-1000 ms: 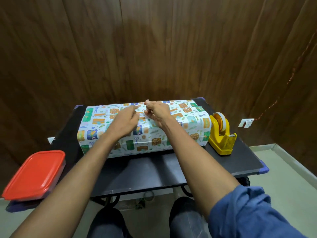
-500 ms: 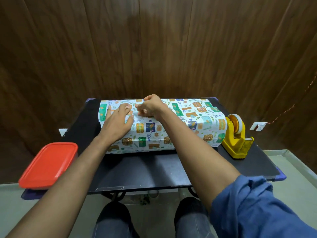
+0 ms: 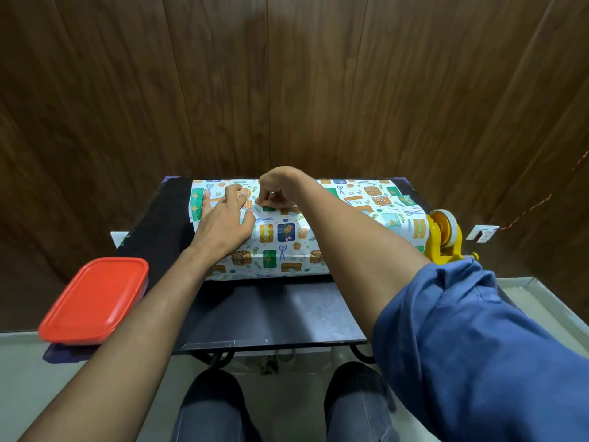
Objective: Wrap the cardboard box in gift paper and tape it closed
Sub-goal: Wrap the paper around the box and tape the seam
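Left hand point(image 3: 223, 223): flat on the top of the wrapped box, fingers spread and fairly straight, pressing the paper down near the box's left end; nothing gripped.

Red-lidded container point(image 3: 94, 299): far left, resting at the near-left corner of the table on a dark cloth, well apart from the box.

Table point(image 3: 271, 317): small, dark top, set against a brown wood-panelled wall point(image 3: 287, 84); bare patch of its surface lies between the box and the near edge.

Cardboard box point(image 3: 306, 231): lies lengthwise across the far half of the table, covered on every visible face by gift paper. Cardboard itself not visible.

Gift paper point(image 3: 376, 205): white ground printed with green, blue and orange parcels, scissors and sprigs. A loose edge of the sheet stands out at the box's left end, beside the left hand.

Right hand point(image 3: 277, 189): on the top of the box just right of the left hand, wrist arched, fingers curled down with the tips gathered at the paper. Whether a strip of tape lies under the fingertips cannot be told.

Blue sleeve point(image 3: 471, 346): rolled above the right elbow, filling the near-right corner.

Tape dispenser point(image 3: 444, 237): yellow, holding a roll of tape, standing on the table just beside the box's right end.

Dark trouser knees point(image 3: 287, 406): under the table's near edge.
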